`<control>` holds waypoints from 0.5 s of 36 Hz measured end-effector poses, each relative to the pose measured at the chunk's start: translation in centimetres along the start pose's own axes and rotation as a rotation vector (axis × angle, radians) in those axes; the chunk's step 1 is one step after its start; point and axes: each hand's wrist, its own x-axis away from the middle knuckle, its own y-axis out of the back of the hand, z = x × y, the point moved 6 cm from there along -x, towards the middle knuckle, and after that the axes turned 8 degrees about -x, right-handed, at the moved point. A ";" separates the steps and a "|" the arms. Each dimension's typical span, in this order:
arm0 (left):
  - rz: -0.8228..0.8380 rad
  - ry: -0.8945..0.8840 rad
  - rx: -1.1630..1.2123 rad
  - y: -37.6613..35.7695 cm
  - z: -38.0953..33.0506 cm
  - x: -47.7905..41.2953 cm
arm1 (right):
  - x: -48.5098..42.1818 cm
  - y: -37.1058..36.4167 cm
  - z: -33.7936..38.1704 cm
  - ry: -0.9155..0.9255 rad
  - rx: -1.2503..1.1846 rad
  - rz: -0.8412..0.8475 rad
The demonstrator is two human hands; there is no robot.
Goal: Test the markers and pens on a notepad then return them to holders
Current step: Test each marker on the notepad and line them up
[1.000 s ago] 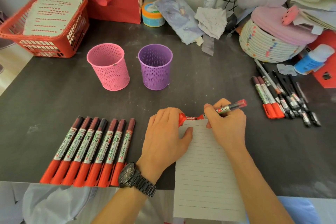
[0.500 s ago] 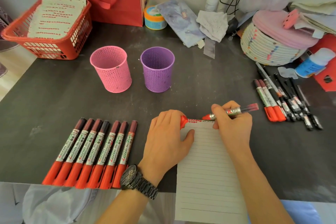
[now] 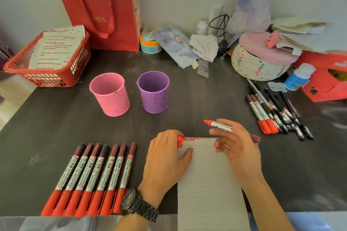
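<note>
A lined notepad [image 3: 208, 184] lies at the table's front edge, with a row of red marks along its top. My right hand [image 3: 238, 148] holds an uncapped red marker [image 3: 221, 127] just above the pad's top edge, tip pointing left and lifted off the paper. My left hand [image 3: 165, 157] presses down the pad's left corner and holds the red cap [image 3: 180, 139] between its fingers. A row of several capped red markers [image 3: 93, 178] lies to the left. More markers and pens [image 3: 276, 114] lie at the right. A pink holder [image 3: 109, 94] and a purple holder [image 3: 153, 92] stand behind.
A red basket [image 3: 47, 73] with marked paper sheets sits back left beside a red paper bag [image 3: 105, 9]. A woven basket [image 3: 259, 65], a white bottle [image 3: 298, 77], a red box and loose clutter fill the back right. Bare dark tabletop [image 3: 197, 99] lies between holders and pad.
My right hand lifted the marker's tip off the pad's top edge and turned it more level, pointing left. My left hand stayed on the pad with the cap.
</note>
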 end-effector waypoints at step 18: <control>-0.007 -0.158 0.120 1.5 -1.3 1.9 | 0.8 2.2 -1.0 0.105 0.032 -0.074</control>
